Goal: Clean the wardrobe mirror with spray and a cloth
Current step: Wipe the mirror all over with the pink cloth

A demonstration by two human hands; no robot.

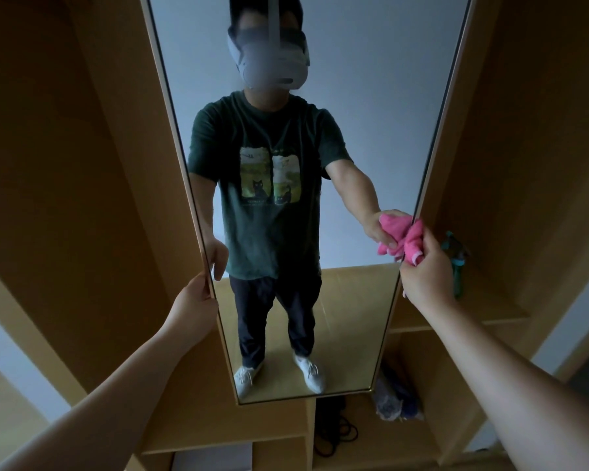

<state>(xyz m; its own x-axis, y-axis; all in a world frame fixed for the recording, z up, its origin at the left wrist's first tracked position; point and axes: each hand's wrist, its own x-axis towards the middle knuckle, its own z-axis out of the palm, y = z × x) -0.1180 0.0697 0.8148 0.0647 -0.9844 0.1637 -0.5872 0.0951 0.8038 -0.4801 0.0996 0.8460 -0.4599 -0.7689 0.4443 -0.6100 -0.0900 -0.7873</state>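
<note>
Between tall wooden wardrobe panels hangs the long mirror, reflecting a pale wall and the person. Behind it, shelves hold a teal spray bottle (partly hidden). At the glass's left edge, the left hand grips the frame. The right hand is closed around a crumpled pink cloth, pressed to the right edge.

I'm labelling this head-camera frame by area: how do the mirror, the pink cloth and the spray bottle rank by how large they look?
1. mirror, by far the largest.
2. pink cloth, bunched in the right hand.
3. spray bottle, though the hand hides part of it, so ranks 2 and 3 are unsure.
</note>
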